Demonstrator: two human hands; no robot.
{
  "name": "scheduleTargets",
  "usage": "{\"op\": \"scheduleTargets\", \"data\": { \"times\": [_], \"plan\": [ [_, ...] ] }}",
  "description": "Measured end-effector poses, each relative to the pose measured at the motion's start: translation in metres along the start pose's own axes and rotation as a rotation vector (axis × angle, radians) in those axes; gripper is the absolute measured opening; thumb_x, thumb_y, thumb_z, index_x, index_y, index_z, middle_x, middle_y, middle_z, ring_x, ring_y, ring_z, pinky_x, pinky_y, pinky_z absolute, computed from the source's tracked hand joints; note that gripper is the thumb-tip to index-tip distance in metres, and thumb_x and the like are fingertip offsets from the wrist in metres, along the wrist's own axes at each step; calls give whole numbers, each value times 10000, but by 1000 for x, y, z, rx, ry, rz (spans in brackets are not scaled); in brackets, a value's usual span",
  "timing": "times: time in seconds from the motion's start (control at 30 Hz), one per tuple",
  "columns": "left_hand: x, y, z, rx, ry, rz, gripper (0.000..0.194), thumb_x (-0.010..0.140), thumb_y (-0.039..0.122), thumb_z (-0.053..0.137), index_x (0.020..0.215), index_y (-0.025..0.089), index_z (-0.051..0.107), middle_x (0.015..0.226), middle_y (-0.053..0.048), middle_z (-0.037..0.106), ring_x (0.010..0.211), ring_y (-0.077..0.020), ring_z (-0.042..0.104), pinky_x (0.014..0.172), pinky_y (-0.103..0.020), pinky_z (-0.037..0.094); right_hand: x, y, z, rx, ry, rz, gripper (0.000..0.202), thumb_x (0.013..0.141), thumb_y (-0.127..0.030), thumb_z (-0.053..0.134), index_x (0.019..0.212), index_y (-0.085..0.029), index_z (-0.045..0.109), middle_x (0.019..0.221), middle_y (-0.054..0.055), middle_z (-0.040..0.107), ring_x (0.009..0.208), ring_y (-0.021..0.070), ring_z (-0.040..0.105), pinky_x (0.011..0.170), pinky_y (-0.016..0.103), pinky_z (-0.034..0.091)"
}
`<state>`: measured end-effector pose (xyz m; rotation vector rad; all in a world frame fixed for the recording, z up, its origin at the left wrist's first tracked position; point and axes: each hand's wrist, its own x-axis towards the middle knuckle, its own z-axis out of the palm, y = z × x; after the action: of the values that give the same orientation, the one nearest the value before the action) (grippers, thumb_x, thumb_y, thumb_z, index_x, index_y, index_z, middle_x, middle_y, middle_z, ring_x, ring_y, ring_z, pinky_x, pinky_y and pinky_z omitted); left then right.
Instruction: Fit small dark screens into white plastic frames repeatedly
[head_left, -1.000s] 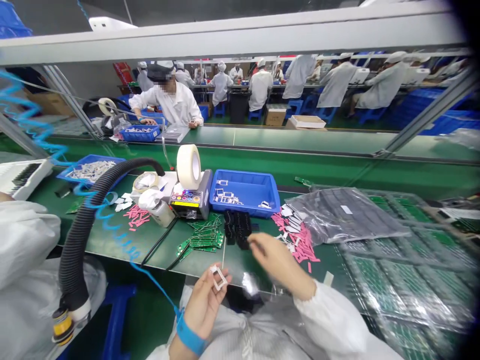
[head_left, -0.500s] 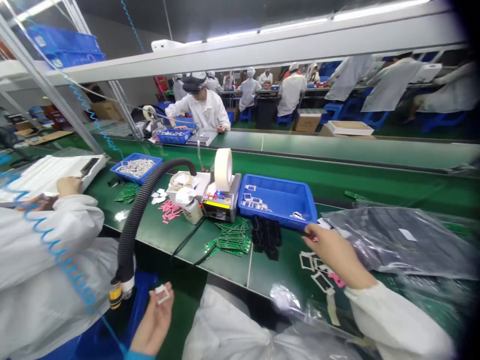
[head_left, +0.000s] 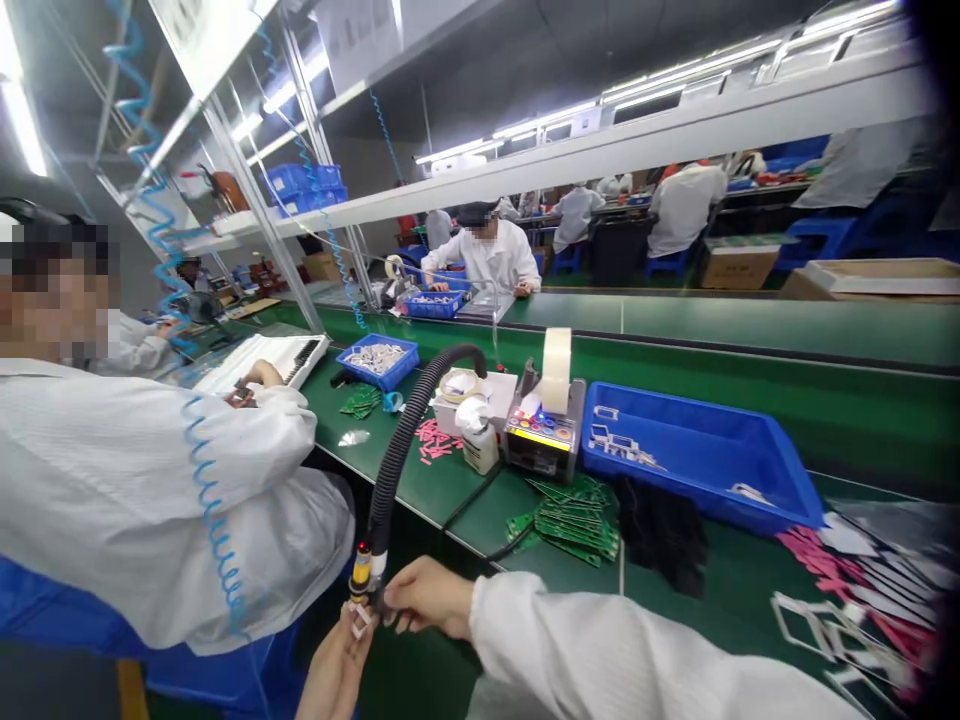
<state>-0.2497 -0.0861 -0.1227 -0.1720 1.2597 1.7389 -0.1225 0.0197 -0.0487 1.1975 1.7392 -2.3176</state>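
Note:
My left hand (head_left: 337,660) is closed around a small white rectangular frame (head_left: 362,622), held low in front of the bench edge. The frame sits just under the yellow-and-black tip (head_left: 361,575) at the end of a black corrugated hose (head_left: 405,430). Reaching in from the right, my right hand (head_left: 431,597) has its thumb and fingers pinched together beside the frame and the hose end. What lies between those fingertips is too small and dark to make out.
A tape dispenser (head_left: 544,430), a white bottle (head_left: 480,450) and green circuit boards (head_left: 574,520) stand on the bench. Right of them are a blue tray (head_left: 705,440) with white frames, black parts (head_left: 664,535) and pink strips (head_left: 814,560). A co-worker (head_left: 150,480) sits close at left.
My right hand has come from beside the blue tray across to my left hand. The white frame is now under the hose end. The view has turned left.

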Motion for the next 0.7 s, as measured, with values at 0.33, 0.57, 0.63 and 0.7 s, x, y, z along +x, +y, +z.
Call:
{"op": "scheduleTargets", "data": {
  "times": [0.33,0.57,0.63,0.7],
  "plan": [
    [-5,0,4,17,-104,-24,166,832,160,548,915,105,682,847,-121,732,795,-217,697,664,-311,571,-21,9,22,260,14,114,116,870,-232,558,893,-120,578,702,-18,588,438,22,439,398,144,333],
    [-84,-59,73,29,-766,-176,361,623,501,722,832,207,735,970,-110,712,958,-282,634,847,-417,489,-156,18,-47,412,192,-279,514,613,-327,784,1054,-178,567,565,-90,518,435,27,410,415,156,309],
    [-116,-61,101,34,-857,-202,409,548,533,755,784,200,733,1062,-119,681,1004,-319,607,885,-445,461,-184,21,-56,447,299,-345,578,600,-399,789,1070,-171,542,530,-102,479,431,26,368,408,155,289],
    [-142,-57,130,90,-1015,-207,455,481,569,769,732,192,729,1165,-122,627,1012,-342,595,887,-457,449,-203,26,-62,489,367,-374,601,597,-443,785,1066,-166,530,536,-96,476,440,28,362,408,157,284]
  ]
}}
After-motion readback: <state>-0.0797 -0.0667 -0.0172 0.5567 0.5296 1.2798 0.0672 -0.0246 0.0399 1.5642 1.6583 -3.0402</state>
